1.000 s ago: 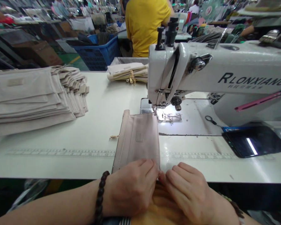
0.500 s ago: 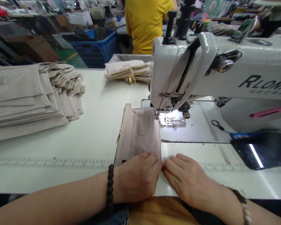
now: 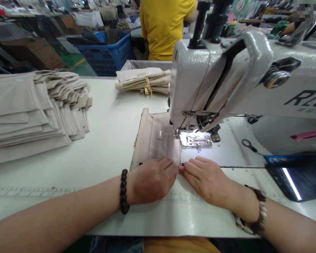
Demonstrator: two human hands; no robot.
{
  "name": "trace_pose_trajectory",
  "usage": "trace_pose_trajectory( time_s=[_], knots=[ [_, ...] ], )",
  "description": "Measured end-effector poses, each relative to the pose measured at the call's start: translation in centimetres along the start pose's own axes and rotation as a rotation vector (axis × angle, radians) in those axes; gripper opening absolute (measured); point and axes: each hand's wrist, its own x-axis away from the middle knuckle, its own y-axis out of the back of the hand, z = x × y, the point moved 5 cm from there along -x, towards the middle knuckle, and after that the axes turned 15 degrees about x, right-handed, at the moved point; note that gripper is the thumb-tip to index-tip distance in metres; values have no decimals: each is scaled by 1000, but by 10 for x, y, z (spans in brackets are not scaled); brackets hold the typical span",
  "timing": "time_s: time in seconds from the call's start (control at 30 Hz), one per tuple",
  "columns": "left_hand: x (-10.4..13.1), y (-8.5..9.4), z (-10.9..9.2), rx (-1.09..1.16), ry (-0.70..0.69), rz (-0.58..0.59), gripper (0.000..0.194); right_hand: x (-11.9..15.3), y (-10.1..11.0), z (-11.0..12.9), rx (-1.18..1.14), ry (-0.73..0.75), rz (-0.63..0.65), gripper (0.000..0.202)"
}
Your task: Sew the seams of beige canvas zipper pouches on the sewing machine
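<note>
A beige fabric pouch (image 3: pixel 158 144) lies flat on the table, its right edge beneath the needle area of the sewing machine (image 3: pixel 189 84). It carries a small label patch, and a zipper runs along its left side. My left hand (image 3: pixel 154 181) is closed on the pouch's near end, fingers bent over the fabric. My right hand (image 3: pixel 206 179) pinches the near right corner, its fingertips close to those of the left. The lit metal needle plate (image 3: pixel 196 138) sits right of the pouch.
Stacked beige fabric pieces (image 3: pixel 21 112) occupy the table's left side. Finished-looking pouches with gold zipper pulls (image 3: pixel 144 80) lie at the back. On the right are a dark phone (image 3: pixel 300 179) and small scissors (image 3: pixel 249 144). Beyond stand a blue crate (image 3: pixel 105 52) and a person in yellow (image 3: pixel 163 28).
Both hands have moved forward, away from the table's front edge, and the pouch has advanced with them along the needle. The view has shifted slightly.
</note>
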Motion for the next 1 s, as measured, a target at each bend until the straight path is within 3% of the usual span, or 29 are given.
trace_pose_trajectory(
  time_s=[0.27,0.6,1.0],
  knots=[
    [-5,-3,24,-26,-8,4,26,1,-14,-11,72,-85,20,31],
    [-14,-9,49,-126,30,130,24,0,-18,-28,116,-253,-3,26],
    [-25,-12,77,-52,157,187,13,0,-18,-30,95,-254,19,29]
  ],
)
